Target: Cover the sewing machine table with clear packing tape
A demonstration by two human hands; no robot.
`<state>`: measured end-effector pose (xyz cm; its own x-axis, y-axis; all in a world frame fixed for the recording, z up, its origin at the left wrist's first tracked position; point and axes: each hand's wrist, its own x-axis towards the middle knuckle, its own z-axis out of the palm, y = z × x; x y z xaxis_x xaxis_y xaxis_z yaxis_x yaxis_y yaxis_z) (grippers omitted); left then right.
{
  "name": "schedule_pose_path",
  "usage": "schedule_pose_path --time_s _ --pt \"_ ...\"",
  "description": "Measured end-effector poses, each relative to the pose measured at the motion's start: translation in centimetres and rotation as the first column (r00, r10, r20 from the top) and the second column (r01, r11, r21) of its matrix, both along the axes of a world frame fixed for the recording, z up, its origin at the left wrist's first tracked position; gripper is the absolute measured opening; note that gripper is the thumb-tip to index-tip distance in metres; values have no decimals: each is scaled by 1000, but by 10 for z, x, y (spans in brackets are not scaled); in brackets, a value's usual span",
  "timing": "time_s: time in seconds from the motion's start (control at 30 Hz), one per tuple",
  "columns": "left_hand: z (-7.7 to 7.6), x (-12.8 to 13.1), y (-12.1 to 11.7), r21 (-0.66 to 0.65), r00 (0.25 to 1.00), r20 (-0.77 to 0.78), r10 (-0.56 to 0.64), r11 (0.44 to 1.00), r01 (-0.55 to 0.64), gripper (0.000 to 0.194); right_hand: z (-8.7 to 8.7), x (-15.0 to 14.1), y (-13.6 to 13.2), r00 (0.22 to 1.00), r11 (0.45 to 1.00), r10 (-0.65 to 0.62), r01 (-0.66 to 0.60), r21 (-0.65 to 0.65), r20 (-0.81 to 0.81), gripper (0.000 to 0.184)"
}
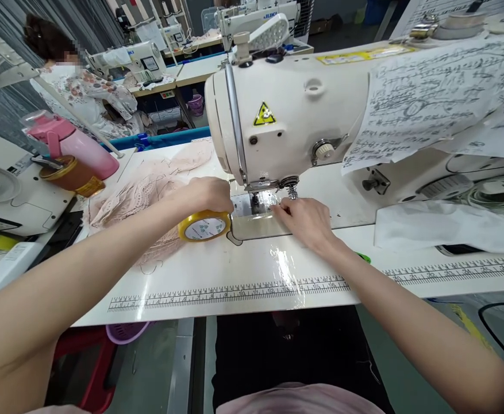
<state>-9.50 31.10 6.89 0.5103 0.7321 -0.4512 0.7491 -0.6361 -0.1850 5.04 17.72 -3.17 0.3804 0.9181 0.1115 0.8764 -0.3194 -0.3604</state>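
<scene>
A roll of yellowish clear packing tape (204, 227) with a printed white core label is at the left of the sewing machine's needle plate. My left hand (211, 194) is closed over the top of this roll. My right hand (307, 221) is pinched at the right of the needle plate (243, 206), below the machine head (286, 115); whatever its fingertips hold is hidden. A shiny strip lies across the plate between my hands, but I cannot tell if it is tape. Pale pink lace fabric (126, 198) lies bunched behind and left of my left hand.
A pink bottle (83, 146) and a brown cup (68, 175) stand at the left. A ruler strip (234, 291) runs along the table's front edge. White cloth (450, 224) and handwritten paper (424, 98) are at the right. Another person (83, 86) sits at the back left.
</scene>
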Motion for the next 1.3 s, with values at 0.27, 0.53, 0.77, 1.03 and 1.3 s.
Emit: schedule_pose_path --time_s 0.27,0.53,0.77,1.03,1.3 --pt "5 16 -2 -87 980 -168 -103 992 89 19 3 0 2 1000 998 -18 19 -64 19 45" --pt "6 21 -5 -111 973 -203 -106 990 85 25 0 2 3 1000 999 -17 18 -26 14 42" --pt "2 21 -2 -95 965 -231 -124 990 105 28 -1 4 3 999 998 -47 46 -35 -27 46" --pt "-5 23 3 -87 963 -211 -169 984 154 34 -4 4 4 999 999 -37 37 -3 -15 44" --pt "1 27 -7 -94 961 -234 -148 987 129 34 -6 4 4 999 999 -38 38 6 5 40"
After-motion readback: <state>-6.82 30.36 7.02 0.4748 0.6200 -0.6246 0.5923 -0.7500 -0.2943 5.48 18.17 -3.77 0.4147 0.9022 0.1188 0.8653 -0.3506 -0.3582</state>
